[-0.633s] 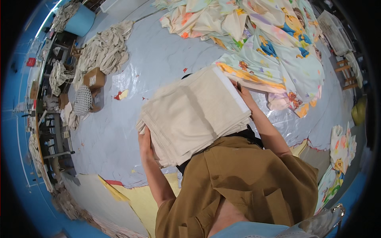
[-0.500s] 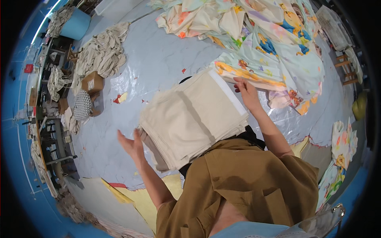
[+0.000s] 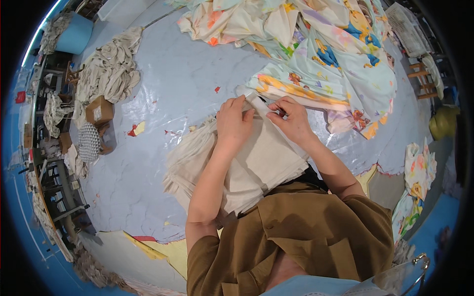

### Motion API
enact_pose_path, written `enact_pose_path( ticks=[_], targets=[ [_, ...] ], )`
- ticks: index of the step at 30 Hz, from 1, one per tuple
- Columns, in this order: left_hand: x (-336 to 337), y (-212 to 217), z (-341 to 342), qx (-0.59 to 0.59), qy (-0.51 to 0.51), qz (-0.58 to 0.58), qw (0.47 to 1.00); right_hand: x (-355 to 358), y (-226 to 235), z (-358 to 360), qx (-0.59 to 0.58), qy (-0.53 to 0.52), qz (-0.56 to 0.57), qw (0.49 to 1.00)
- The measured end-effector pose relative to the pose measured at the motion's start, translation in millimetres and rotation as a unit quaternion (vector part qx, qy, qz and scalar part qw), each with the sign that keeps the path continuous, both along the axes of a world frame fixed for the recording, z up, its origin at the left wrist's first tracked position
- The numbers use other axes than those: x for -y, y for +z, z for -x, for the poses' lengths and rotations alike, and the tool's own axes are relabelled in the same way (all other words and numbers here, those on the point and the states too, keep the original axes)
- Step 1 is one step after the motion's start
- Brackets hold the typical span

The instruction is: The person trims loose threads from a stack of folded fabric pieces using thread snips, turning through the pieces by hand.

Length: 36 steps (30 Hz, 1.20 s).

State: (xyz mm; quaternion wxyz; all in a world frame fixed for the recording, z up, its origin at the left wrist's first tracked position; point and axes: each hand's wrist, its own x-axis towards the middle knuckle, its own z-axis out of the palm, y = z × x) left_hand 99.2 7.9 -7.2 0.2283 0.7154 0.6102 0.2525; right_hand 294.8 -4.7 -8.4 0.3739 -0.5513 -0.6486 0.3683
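A stack of beige cloth pieces (image 3: 269, 158) lies on my lap. Its top piece is bunched up and carries a white band (image 3: 258, 104) along the far edge. My left hand (image 3: 233, 126) is closed on the top cloth at the left of this band, thumb toward the right. Just across from it, my right hand (image 3: 292, 121) has its fingers curled in a pinch at the band's right end; what lies between the fingertips is partly hidden. The cloth's left side hangs in loose folds beyond my left forearm.
A large heap of printed pastel fabric (image 3: 316, 64) covers the floor ahead. At the left lie crumpled beige cloths (image 3: 111, 69), a cardboard box (image 3: 100, 110) and a checked stool (image 3: 89, 142). A blue bin (image 3: 74, 33) stands far left, a white crate (image 3: 406, 30) far right.
Both hands have come from the stack's sides to its far edge and closed there. The top cloth, flat before, is now gathered and lifted at the white band.
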Motion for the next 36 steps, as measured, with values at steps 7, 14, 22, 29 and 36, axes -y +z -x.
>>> enact_pose_path(
  ticks=[7,14,22,29,36],
  targets=[
    [-6.2,1.0,17.4,0.357,0.064,0.171,0.916,-5.5,17.6,18.7,0.070,-0.078,-0.106,0.989],
    [-6.1,-10.7,30.7,0.467,0.017,0.235,0.852,-18.4,28.5,44.2,0.002,0.016,-0.102,0.995],
    [-7.7,-11.7,32.3,0.469,0.011,0.237,0.850,-28.8,13.7,50.3,0.061,0.048,-0.120,0.990],
    [-10.5,-9.3,31.4,0.492,0.047,0.254,0.832,-44.9,10.0,33.4,0.035,-0.049,-0.072,0.996],
    [-11.3,-7.0,32.6,0.474,0.049,0.260,0.840,-52.6,30.7,21.0,0.079,-0.097,-0.101,0.987]
  ],
)
